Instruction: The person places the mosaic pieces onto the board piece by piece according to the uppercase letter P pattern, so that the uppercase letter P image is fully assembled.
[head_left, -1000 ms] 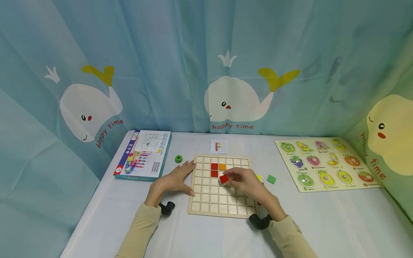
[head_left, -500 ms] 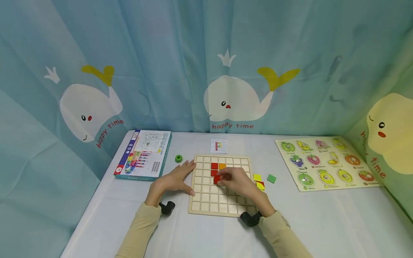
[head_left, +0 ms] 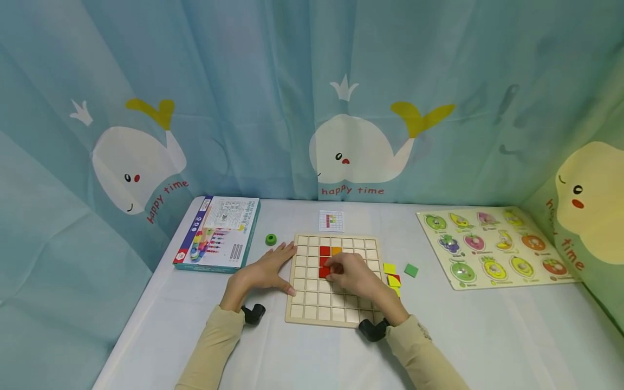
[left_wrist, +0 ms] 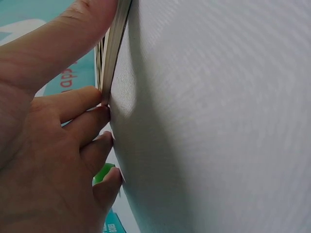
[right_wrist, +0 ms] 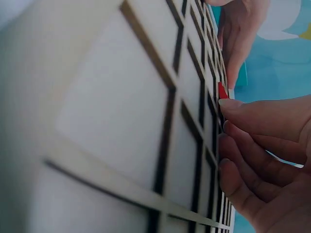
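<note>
A light wooden grid board (head_left: 310, 298) lies on the table. My left hand (head_left: 263, 271) rests at its left side, thumb and fingers spread; in the left wrist view the thumb and fingertips touch the board's edge (left_wrist: 115, 53). Over the middle of the board, my right hand (head_left: 355, 275) pinches a red square tile (head_left: 324, 273), which lies in line below two other red tiles (head_left: 324, 251). An orange tile (head_left: 336, 251) sits right of the top red one. From the right wrist, the red tile (right_wrist: 222, 89) shows as a sliver at the thumb tip.
Yellow tiles (head_left: 389, 268), partly red ones and a green tile (head_left: 411, 270) lie right of the board. Behind it is a small pattern card (head_left: 331, 221). A green ring (head_left: 271, 239) and a boxed toy (head_left: 219, 233) stand left; a fruit puzzle board (head_left: 492, 246) lies right.
My right hand has moved left and down with the red tile, which now lies in the cell under the two red ones. My left hand has stayed at the board's edge.
</note>
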Available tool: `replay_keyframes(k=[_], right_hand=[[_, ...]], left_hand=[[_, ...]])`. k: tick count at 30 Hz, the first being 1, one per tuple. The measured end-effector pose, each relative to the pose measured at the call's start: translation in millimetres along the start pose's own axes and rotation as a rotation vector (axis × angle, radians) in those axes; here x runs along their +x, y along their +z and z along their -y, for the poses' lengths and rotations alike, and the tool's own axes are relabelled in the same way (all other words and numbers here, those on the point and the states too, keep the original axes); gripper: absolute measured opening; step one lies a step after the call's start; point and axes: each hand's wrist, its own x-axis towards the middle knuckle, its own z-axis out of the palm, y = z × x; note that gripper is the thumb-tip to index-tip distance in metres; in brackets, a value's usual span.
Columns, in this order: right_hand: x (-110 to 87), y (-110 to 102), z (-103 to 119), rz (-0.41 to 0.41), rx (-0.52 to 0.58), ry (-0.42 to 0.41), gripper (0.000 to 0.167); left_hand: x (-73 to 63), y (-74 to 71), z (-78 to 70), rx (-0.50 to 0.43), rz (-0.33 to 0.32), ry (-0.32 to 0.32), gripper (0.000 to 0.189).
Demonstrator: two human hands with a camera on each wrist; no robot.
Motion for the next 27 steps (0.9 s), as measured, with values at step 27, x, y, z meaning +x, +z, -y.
replay_keyframes(k=[27], right_hand=[[-25.5, -22.4, -12.0, -0.119, -0.010, -0.121, 0.018]], left_hand=[[-1.8, -1.4, -2.3, -0.017, 0.001, 0.006, 0.113]])
